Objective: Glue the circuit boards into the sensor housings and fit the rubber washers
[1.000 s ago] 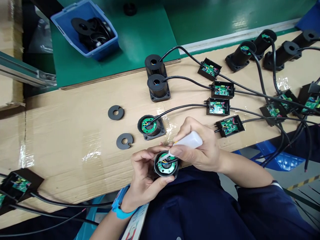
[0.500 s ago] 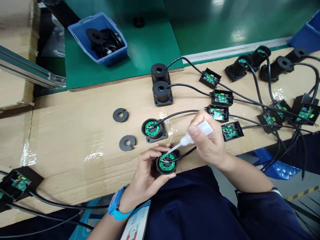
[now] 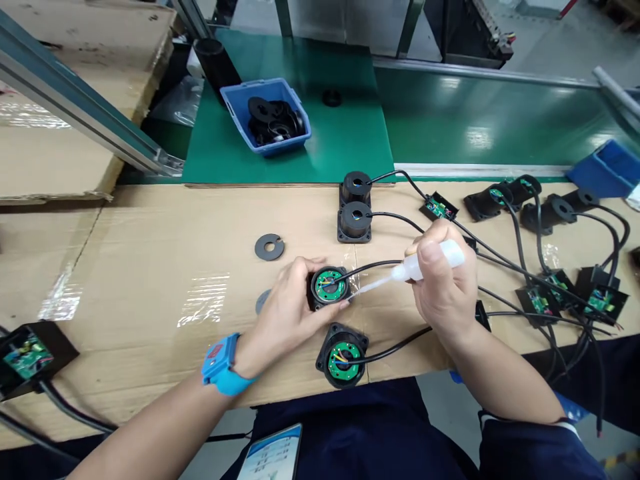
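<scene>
My left hand (image 3: 293,300) is wrapped around a round black housing (image 3: 313,301) on a square base, which has a green circuit board (image 3: 330,285) inside. Coloured wires and a black cable come out of that board. In my right hand (image 3: 445,287) is a white squeeze bottle (image 3: 425,265) with a long thin nozzle. The nozzle's tip is at the housing's right rim, close to my left thumb. Nearer to my body, a second black housing (image 3: 342,357) with a green board and cable stands on the cardboard, untouched.
Two black housings (image 3: 355,220) with holed tops stand farther back. A flat black ring (image 3: 269,247) lies left; another is partly hidden by my left hand. Cables run right to small boxes with circuit boards (image 3: 539,303). A blue bin (image 3: 267,119) of black parts stands on the green board.
My left hand has let go of the nearer housing and taken hold of the one behind it. The bottle has moved over with my right hand. The camera view has shifted.
</scene>
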`<control>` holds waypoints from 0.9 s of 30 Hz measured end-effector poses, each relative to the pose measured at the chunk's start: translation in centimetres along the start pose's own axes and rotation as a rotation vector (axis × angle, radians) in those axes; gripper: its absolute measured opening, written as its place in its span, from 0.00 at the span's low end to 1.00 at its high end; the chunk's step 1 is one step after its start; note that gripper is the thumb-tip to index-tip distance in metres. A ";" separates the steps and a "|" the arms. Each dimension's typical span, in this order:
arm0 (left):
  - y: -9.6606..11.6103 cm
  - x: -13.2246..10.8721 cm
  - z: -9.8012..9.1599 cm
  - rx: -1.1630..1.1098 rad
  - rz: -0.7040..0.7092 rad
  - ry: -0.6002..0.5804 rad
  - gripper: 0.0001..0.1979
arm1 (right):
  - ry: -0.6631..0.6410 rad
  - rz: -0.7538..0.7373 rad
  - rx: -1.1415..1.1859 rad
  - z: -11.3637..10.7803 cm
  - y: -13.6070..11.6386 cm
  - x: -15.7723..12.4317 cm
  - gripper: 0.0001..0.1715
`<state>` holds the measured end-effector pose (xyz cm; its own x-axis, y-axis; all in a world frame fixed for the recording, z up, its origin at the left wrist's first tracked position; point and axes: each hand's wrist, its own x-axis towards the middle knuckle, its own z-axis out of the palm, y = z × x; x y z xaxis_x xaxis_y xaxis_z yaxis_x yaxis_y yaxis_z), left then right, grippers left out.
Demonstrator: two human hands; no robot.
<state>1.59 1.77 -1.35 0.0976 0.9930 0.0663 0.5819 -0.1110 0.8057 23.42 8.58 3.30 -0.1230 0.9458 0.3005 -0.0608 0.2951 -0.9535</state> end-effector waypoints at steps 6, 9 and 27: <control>0.5 -1.0 -0.4 0.165 0.220 0.207 0.24 | -0.035 -0.080 -0.135 -0.4 0.7 -0.8 0.16; 1.1 -1.2 -0.8 0.221 0.265 0.265 0.23 | -0.066 -0.098 -0.185 -0.3 0.7 -1.0 0.13; 1.8 -1.8 -1.2 0.246 0.294 0.262 0.27 | -0.209 -0.185 -0.293 0.1 0.1 -1.2 0.10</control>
<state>1.50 -0.17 0.70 0.0982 0.8914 0.4425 0.7376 -0.3637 0.5689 23.43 7.45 2.88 -0.3367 0.8342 0.4367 0.1804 0.5123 -0.8396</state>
